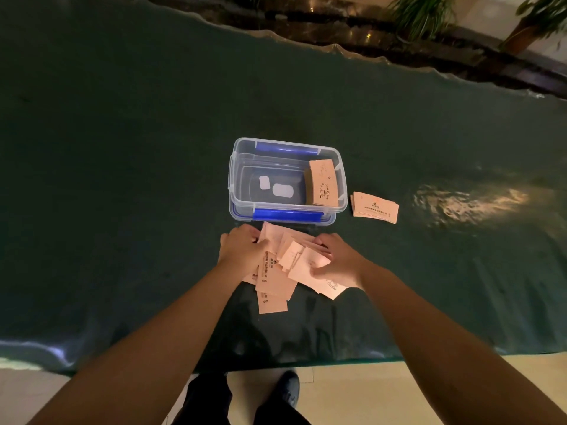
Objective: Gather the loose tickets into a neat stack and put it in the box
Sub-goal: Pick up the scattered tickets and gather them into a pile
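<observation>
A messy pile of pink loose tickets (277, 279) lies on the dark green cloth just in front of the clear plastic box (236, 191). My left hand (242, 251) presses on the pile's left side and my right hand (337, 259) on its right side, both with fingers curled onto tickets. Inside the box a neat stack of tickets (322, 185) leans against the right wall. Another tidy stack (375, 207) lies on the cloth to the right of the box.
The box has blue latches on its near and far sides and two white labels on its bottom. The green cloth (122, 179) covers the whole table, whose near edge is by my feet. Potted plants (423, 13) stand beyond the far edge.
</observation>
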The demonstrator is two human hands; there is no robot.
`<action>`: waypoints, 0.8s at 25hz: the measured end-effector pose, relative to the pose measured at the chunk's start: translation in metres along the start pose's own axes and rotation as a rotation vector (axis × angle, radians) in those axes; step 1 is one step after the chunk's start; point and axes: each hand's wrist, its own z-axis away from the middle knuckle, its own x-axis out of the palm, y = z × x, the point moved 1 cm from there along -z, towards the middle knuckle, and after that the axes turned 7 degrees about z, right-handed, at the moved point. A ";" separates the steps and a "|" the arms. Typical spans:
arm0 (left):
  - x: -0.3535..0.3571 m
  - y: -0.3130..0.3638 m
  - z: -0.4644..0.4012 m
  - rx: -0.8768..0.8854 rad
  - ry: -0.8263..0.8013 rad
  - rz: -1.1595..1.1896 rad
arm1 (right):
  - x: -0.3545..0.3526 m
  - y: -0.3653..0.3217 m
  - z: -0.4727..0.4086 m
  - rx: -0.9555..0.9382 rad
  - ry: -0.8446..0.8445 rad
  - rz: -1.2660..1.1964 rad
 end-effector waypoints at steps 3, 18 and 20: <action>0.004 0.006 0.007 -0.035 0.018 0.105 | 0.005 0.004 0.008 -0.014 0.028 -0.059; 0.021 0.031 0.028 0.120 -0.217 0.337 | 0.027 0.014 0.039 -0.026 0.168 -0.079; 0.015 0.026 0.027 0.124 -0.160 0.272 | 0.029 0.020 0.042 0.010 0.174 -0.208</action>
